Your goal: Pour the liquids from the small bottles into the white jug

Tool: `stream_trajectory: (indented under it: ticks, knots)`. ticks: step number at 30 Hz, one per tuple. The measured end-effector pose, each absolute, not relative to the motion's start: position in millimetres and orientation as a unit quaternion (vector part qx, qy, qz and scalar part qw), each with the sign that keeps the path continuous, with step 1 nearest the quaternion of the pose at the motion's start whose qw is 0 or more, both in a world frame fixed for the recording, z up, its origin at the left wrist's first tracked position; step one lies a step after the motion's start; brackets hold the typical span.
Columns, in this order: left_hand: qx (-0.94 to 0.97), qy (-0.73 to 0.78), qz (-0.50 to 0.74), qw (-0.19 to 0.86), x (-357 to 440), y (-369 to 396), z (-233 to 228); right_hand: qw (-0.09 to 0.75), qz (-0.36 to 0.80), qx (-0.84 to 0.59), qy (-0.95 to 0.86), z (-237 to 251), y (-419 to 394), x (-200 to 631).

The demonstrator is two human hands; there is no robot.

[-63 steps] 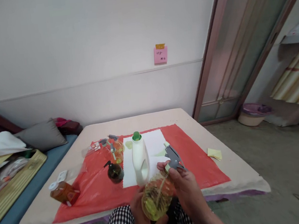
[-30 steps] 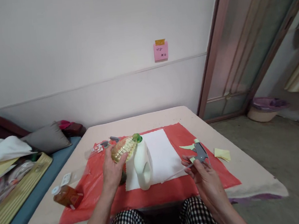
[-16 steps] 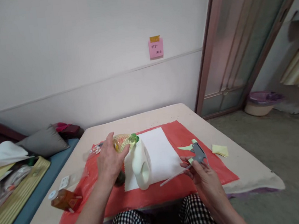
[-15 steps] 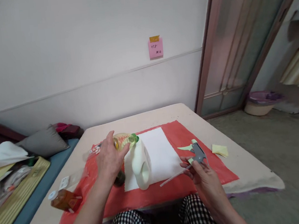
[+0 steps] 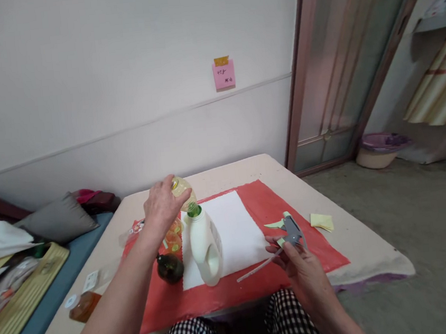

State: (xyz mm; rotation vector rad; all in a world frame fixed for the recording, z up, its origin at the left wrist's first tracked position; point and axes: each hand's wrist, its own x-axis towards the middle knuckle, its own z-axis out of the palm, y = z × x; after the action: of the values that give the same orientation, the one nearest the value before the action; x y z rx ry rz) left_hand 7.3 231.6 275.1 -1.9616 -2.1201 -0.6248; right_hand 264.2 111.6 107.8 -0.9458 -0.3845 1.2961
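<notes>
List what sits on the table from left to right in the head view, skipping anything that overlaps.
Amber bottle lying on its side → dark round bottle → white jug → grey spray head in the right hand → yellow sticky notes.

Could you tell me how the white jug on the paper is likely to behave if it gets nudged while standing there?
The white jug stands tall and narrow, so it may tip. The left hand holds a bottle upended into its neck, adding leverage. It rests on a loose paper sheet, so it might slide.
</notes>
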Motion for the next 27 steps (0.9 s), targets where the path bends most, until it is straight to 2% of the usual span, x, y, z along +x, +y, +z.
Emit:
stream_trajectory:
  ticks: [8,13,18,21,24,27]
  knots:
    - [-0.647,-0.718,-0.244,0.079,-1.3,227.6,267.4,0.686,0.570,-0.417,-0.174,102.9,114.9,264.7]
    - [-0.590,-0.715,-0.374,0.033,-26.1,203.1,233.3,0.706,0.559,-0.402,-0.165,112.4,118.4,254.7]
    - [-0.390,-0.679,-0.609,-0.124,-45.9,154.5,161.5,0.715,0.563,-0.370,-0.185,123.6,124.7,239.3]
    - [-0.257,-0.597,-0.707,-0.277,-41.8,125.6,127.4,0.726,0.530,-0.365,-0.243,134.2,136.0,226.6]
    - [-0.169,-0.500,-0.759,-0.382,-31.4,103.7,114.2,0.721,0.460,-0.379,-0.353,153.9,153.7,211.5]
    - [-0.143,-0.465,-0.755,-0.440,-23.0,88.8,112.5,0.679,0.388,-0.407,-0.472,178.2,173.3,196.7]
